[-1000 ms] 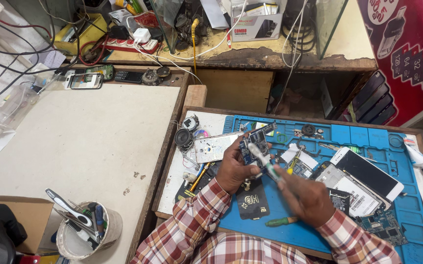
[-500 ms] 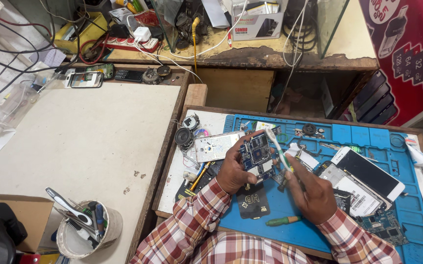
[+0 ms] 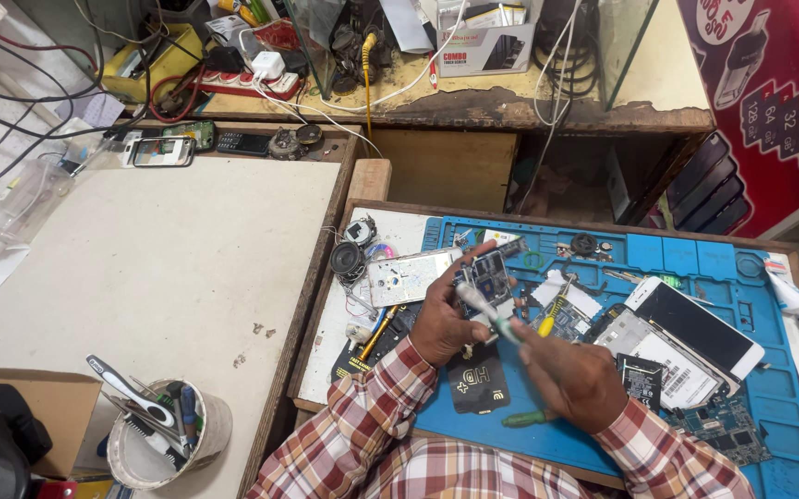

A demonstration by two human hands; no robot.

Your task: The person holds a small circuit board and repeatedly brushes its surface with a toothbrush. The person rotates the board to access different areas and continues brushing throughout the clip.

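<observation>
My left hand [image 3: 441,319] is closed around a small phone circuit board [image 3: 490,277], holding it tilted up just above the blue work mat [image 3: 603,434] on the desk. My right hand [image 3: 573,379] is curled shut on a slim green-tipped tool [image 3: 484,310] whose pale shaft crosses the board's lower edge. A yellow-handled screwdriver [image 3: 549,319] lies just beside my right hand, a white phone [image 3: 695,323] farther right, and a green-handled tool [image 3: 529,418] on the mat near my wrist.
</observation>
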